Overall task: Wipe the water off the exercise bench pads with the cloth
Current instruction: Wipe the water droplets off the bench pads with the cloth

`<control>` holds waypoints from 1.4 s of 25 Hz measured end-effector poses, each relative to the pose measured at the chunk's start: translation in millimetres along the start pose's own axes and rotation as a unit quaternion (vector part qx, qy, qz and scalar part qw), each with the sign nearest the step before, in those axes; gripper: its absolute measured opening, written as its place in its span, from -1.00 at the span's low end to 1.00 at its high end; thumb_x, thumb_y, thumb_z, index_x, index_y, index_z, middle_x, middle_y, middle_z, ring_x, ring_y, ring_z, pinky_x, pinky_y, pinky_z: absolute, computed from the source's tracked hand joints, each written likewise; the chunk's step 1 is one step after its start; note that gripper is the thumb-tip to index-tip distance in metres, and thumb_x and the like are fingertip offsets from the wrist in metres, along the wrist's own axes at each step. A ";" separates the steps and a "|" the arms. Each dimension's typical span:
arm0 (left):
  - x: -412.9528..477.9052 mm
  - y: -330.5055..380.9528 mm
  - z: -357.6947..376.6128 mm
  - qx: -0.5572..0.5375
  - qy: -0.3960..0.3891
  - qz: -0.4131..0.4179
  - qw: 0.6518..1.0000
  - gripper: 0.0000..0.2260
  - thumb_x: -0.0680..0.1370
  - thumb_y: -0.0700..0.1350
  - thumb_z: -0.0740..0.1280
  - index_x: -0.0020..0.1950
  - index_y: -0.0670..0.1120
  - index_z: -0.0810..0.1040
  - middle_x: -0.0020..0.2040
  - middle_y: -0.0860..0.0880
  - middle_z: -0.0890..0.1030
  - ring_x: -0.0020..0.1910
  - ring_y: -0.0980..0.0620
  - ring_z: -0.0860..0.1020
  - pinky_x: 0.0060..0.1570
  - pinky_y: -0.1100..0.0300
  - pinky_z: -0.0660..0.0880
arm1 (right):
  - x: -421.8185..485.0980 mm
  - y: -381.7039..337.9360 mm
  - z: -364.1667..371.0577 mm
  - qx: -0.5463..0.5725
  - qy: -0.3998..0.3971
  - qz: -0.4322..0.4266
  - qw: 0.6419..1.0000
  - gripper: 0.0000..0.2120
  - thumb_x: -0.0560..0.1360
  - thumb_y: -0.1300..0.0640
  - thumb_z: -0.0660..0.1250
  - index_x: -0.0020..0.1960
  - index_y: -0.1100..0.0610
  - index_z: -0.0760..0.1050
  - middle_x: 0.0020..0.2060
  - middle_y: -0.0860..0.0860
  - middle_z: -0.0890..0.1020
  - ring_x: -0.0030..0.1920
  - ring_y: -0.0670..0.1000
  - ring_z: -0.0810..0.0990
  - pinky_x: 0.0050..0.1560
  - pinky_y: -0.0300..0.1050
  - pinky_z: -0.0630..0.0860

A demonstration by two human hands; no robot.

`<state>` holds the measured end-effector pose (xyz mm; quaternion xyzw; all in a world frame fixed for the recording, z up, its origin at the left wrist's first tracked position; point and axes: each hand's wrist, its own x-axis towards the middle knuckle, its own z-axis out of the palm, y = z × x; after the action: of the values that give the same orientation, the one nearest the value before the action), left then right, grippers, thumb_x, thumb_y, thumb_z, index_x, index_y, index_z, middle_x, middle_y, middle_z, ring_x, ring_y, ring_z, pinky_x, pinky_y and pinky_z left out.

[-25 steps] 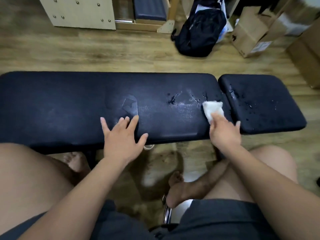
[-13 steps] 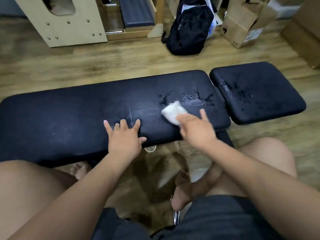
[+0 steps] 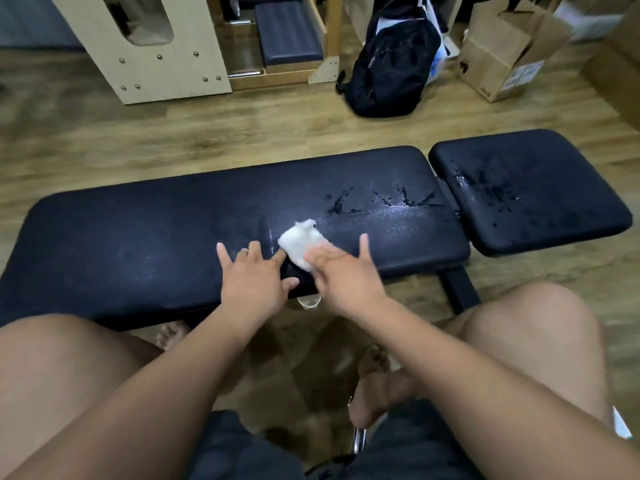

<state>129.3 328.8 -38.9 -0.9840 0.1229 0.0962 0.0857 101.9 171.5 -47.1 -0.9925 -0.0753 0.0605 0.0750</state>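
Note:
A long black bench pad (image 3: 138, 244) lies across the view, with a shorter black seat pad (image 3: 540, 202) at its right end. Water splashes (image 3: 388, 199) sit on the long pad's right part, and more drops (image 3: 485, 188) dot the seat pad. My right hand (image 3: 343, 275) presses a small white cloth (image 3: 303, 244) flat on the long pad near its middle, fingers spread over it. My left hand (image 3: 252, 275) rests flat on the pad just left of the cloth, holding nothing.
Behind the bench on the wooden floor stand a black backpack (image 3: 391, 60), a cardboard box (image 3: 498, 53) and a pale wooden frame (image 3: 162, 46) holding a dark cushion. My bare knees and feet are in front of the bench. A bench leg (image 3: 460, 289) drops at the right.
My right hand has slid the cloth leftwards along the long pad, from its right end to beside my left hand, leaving a damp smear behind. My left hand stayed in place.

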 end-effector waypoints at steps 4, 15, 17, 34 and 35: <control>14.4 -9.4 -18.6 0.045 -0.070 0.058 0.995 -0.37 0.52 0.28 0.22 0.54 0.16 0.12 0.30 -0.14 0.38 0.21 -0.15 0.47 0.44 -0.34 -0.08 | -26.0 128.4 -21.1 0.013 0.036 0.262 0.964 -0.66 0.55 0.05 0.19 0.30 -0.11 0.48 0.23 0.01 0.60 0.23 0.10 0.55 0.46 0.32 -0.01; 30.1 -16.9 -29.2 0.129 -0.102 0.094 0.982 -0.43 0.50 0.18 0.33 0.48 0.22 0.24 0.27 -0.04 0.37 0.25 -0.12 0.41 0.38 -0.36 0.04 | 4.3 -11.8 -5.4 0.007 -0.020 0.013 1.000 -0.54 0.49 0.14 0.19 0.38 -0.06 0.36 0.41 -0.12 0.40 0.43 -0.07 0.30 0.40 0.44 -0.30; 23.7 -16.6 -21.1 0.121 -0.091 0.082 0.985 -0.35 0.54 0.15 0.29 0.55 0.22 0.04 0.31 -0.07 0.33 0.29 -0.14 0.36 0.39 -0.37 0.02 | -8.1 38.1 -10.8 -0.025 0.013 0.098 0.995 -0.60 0.49 0.10 0.19 0.31 -0.09 0.44 0.26 -0.06 0.56 0.27 0.00 0.51 0.43 0.41 -0.21; -18.2 -22.2 35.0 -0.016 0.036 0.029 0.999 -0.50 0.65 -0.03 0.11 0.58 0.07 0.06 0.55 -0.05 0.15 0.54 -0.02 0.10 0.36 -0.49 -0.13 | -28.5 100.6 -17.6 -0.102 -0.007 0.136 0.985 -0.43 0.34 -0.32 0.37 0.24 -0.06 0.44 0.25 -0.02 0.45 0.23 0.09 0.41 0.10 0.06 0.29; -16.8 -22.3 35.2 -0.019 0.035 0.031 0.999 -0.51 0.65 -0.03 0.12 0.57 0.07 0.07 0.55 -0.05 0.15 0.54 -0.02 0.10 0.36 -0.50 -0.13 | -32.9 100.4 -16.1 -0.087 0.005 0.168 0.982 -0.39 0.33 -0.36 0.35 0.25 -0.04 0.44 0.23 0.00 0.45 0.23 0.10 0.42 0.08 0.06 0.31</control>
<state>113.2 360.7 -66.1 -0.9840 0.1541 0.0666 0.0600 85.9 65.9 -43.6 -0.9941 0.0879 0.0602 -0.0226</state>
